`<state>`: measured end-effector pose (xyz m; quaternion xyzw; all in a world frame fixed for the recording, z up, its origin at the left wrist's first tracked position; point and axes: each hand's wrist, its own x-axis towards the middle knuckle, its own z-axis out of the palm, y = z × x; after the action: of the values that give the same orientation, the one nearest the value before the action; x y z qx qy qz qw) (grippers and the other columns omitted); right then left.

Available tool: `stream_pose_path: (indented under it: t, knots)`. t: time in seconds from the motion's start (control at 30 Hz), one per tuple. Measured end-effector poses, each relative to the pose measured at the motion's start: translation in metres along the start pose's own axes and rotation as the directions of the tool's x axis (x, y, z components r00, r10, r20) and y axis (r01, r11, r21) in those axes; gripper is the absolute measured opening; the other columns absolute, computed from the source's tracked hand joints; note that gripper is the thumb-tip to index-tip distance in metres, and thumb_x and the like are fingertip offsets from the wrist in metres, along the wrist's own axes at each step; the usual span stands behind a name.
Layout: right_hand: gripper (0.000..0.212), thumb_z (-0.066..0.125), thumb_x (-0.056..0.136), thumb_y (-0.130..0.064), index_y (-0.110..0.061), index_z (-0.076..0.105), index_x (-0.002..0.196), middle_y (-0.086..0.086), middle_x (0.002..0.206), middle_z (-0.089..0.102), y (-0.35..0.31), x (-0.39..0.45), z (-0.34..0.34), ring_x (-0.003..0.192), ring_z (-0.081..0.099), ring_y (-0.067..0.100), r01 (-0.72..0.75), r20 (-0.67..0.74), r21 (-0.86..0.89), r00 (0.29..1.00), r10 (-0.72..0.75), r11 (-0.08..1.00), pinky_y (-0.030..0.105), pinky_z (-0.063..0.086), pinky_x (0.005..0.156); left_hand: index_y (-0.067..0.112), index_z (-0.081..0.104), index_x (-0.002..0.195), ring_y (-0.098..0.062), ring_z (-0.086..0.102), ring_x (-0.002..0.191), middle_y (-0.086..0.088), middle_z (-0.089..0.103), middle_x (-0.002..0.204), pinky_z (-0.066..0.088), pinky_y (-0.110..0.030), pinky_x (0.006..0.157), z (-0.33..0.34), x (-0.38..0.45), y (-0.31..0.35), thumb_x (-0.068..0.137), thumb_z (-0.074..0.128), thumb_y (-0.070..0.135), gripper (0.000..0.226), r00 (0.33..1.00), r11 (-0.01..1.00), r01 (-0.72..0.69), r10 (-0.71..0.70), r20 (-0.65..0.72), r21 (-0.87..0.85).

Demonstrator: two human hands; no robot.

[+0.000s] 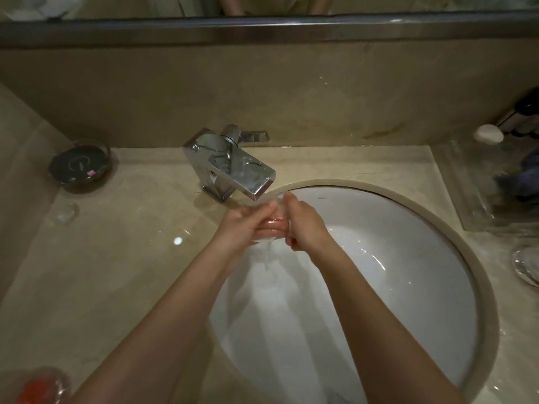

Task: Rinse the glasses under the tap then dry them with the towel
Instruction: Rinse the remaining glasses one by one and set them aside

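A clear glass [271,227] is held sideways just under the spout of the chrome tap [233,164], over the white sink basin [408,258]. My left hand [248,221] grips it from the left with the fingers wrapped round its body. My right hand [303,225] grips its other end, fingers curled at the rim. Water spills down from the glass into the basin. Another clear glass [528,265] lies at the right edge of the counter, and a small clear glass [65,212] stands on the left. The hands hide most of the held glass.
A dark round dish [80,166] sits on the beige counter at the back left. A clear tray [478,193] on the right holds a dark blue cloth [522,179]; a white soap [488,135] lies behind it. A glass with something red [38,386] shows at the bottom left.
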<state>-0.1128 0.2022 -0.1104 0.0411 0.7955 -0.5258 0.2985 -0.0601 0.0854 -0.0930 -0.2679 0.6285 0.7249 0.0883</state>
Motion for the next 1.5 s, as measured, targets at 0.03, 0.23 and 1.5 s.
stream_pose_path:
  t: [0.03,0.23,1.5]
  knots:
    - [0.047,0.031,0.099,-0.049,-0.009,0.056,0.097,0.005,0.075,0.058,0.006,-0.004,0.003,0.06,0.056,0.017,0.105,-0.051,0.013,0.993,-0.104,0.994,0.027,0.042,0.057,0.014,0.07,0.081,-0.018,0.072,0.063,-0.008,0.075,0.074,0.054,-0.031,0.077,0.0,0.002,0.003,0.092,0.063,0.026,0.018,0.999,0.999,0.043,-0.043,-0.016,-0.026]
    - [0.031,0.034,0.097,-0.041,-0.019,0.056,0.1,0.004,0.088,0.068,0.025,-0.001,0.004,0.063,0.063,0.018,0.076,-0.091,0.208,0.994,-0.059,0.975,0.023,0.044,0.049,0.024,0.078,0.066,-0.023,0.072,0.075,-0.009,0.073,0.086,0.048,-0.036,0.086,0.003,0.008,-0.008,0.088,0.07,0.024,0.023,0.995,0.993,-0.078,0.072,0.066,0.09]
    - [0.037,0.037,0.101,-0.036,-0.005,0.057,0.095,0.013,0.064,0.065,0.039,-0.015,0.033,0.052,0.059,0.02,-0.191,0.142,0.88,0.979,0.144,0.434,0.025,0.051,0.051,0.016,0.067,0.104,-0.01,0.072,0.084,0.004,0.073,0.095,0.055,-0.024,0.072,0.012,0.01,-0.044,0.065,0.087,0.027,0.045,0.928,0.932,-0.335,0.302,-0.22,-0.136]
